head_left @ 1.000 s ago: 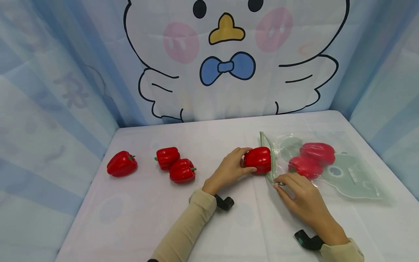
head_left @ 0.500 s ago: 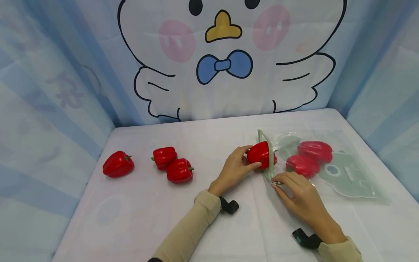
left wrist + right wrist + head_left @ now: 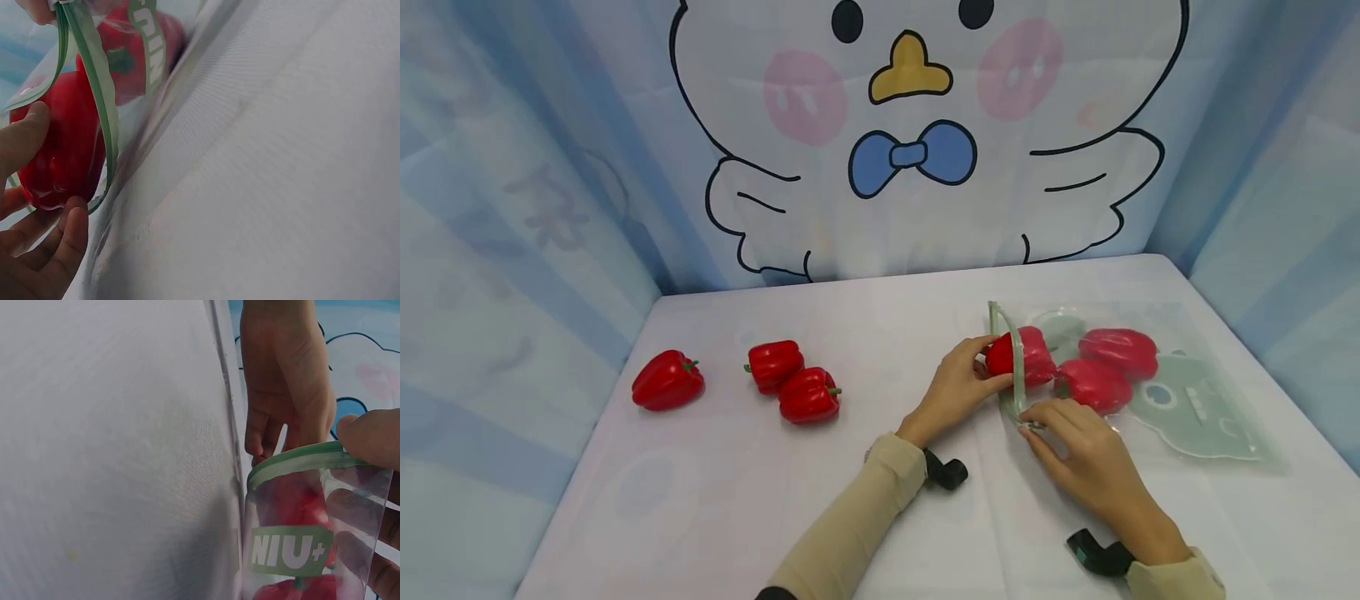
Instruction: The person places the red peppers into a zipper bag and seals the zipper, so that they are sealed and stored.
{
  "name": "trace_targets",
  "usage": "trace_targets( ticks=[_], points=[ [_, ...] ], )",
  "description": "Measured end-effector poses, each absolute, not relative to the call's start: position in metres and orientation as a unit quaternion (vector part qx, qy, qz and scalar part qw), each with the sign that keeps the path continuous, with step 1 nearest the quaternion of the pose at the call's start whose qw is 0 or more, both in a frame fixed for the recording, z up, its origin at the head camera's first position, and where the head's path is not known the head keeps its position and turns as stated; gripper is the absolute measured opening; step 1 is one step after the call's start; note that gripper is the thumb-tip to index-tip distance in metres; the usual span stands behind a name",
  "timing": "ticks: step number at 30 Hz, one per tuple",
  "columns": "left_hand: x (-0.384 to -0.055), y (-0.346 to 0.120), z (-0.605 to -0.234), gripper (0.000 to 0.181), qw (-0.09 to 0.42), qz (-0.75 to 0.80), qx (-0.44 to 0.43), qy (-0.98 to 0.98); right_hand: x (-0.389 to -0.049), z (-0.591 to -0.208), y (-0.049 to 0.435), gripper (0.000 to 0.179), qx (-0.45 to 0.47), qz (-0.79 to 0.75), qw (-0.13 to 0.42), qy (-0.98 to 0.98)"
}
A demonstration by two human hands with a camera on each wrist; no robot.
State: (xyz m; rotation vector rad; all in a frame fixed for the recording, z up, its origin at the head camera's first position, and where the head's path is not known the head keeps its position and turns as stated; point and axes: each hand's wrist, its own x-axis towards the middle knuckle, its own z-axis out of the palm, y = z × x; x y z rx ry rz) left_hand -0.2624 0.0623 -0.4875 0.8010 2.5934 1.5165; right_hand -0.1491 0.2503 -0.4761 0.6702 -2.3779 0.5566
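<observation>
Head view shows you a bit under half done, I'd say. Inside the clear plastic bag with green print (image 3: 1187,404), two peppers lie all the way in: the far red bell pepper (image 3: 1117,352) and the near red bell pepper (image 3: 1093,383). The third shiny red bell pepper (image 3: 1037,354) sits in the bag's mouth. Its front part is behind the plastic, and its back end pokes out past the pale green edge strip (image 3: 1018,371). Your left grip (image 3: 955,393) holds that back end, thumb on one side and fingers on the other. Your right grip (image 3: 1082,458) pinches the strip at the near corner, and the mouth stands wide. So I'd call that pepper partly in.

Three more are left outside, over to your left. The lone red bell pepper with a green stem (image 3: 666,382) lies by itself. The back red bell pepper (image 3: 776,365) and the front red bell pepper (image 3: 808,396) lie close together and seem to touch.

The surface (image 3: 722,500) has a white cloth with soft folds and faint spots. Behind it hangs a white and blue cloth curtain (image 3: 917,233) with a big cartoon bird, yellow beak and blue bow tie. Pale blue side curtains (image 3: 512,333) hang left and right.
</observation>
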Motion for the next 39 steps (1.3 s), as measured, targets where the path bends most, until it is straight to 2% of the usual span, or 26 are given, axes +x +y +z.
trace_targets(
  ticks=[12,20,29,39],
  points=[
    [-0.271,0.081,-0.490,0.058,0.025,0.514,0.248,0.821,-0.149,-0.475,0.250,0.057,0.266,0.228,0.298,-0.888],
    [-0.271,0.089,-0.485,0.060,0.045,0.514,0.251,0.819,-0.149,-0.475,0.251,0.062,0.257,0.219,0.304,-0.891],
    [-0.270,0.094,-0.488,0.044,0.064,0.515,0.271,0.811,-0.147,-0.478,0.249,0.060,0.259,0.214,0.305,-0.891],
    [-0.273,0.098,-0.489,0.046,0.082,0.540,0.257,0.797,-0.148,-0.477,0.250,0.058,0.263,0.218,0.310,-0.888]
  ],
)
